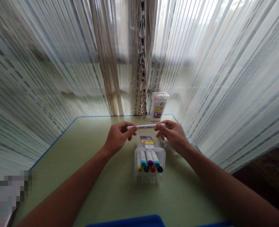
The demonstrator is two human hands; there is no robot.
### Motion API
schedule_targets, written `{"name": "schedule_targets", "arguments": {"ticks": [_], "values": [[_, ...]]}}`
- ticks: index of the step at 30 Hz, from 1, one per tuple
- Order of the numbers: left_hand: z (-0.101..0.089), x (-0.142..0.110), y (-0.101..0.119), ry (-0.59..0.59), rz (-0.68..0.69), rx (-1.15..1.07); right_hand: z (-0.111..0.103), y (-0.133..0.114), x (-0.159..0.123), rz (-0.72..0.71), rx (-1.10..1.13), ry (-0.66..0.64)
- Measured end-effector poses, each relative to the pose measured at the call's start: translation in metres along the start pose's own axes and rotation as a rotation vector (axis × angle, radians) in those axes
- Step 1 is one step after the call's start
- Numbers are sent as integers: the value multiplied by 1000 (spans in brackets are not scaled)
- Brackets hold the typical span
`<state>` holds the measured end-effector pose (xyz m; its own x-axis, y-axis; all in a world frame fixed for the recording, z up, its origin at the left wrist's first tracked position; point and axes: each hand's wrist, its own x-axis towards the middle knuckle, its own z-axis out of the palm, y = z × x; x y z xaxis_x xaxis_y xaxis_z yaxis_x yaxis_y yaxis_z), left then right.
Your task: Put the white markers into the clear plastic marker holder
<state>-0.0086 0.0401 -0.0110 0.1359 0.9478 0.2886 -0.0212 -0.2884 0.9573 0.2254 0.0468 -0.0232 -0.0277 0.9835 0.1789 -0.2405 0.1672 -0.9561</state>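
Observation:
A white marker (147, 126) with green ends is held level in the air between both hands. My left hand (119, 134) pinches its left end between thumb and fingers. At the other end, my right hand (173, 134) grips it the same way. Just below and nearer to me, a clear plastic case (164, 157) lies on the table, its open end facing me. Inside are several white markers (149, 157) with yellow, teal, purple, orange and black ends. The case's lid (147, 140) with a printed label shows behind them.
Upright at the table's back edge stands another clear marker case (158, 105). A clear plastic item (169, 143) lies partly hidden behind my right hand. The pale green table (66, 151) has a blue rim. String curtains (82, 63) hang behind it; a blue object (130, 221) shows at the front.

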Motion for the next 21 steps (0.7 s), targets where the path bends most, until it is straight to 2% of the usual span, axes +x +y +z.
{"name": "schedule_targets", "arguments": {"ticks": [21], "values": [[0,2,-3,17,-34,-96,-1,-2,1,10,21,-3]]}}
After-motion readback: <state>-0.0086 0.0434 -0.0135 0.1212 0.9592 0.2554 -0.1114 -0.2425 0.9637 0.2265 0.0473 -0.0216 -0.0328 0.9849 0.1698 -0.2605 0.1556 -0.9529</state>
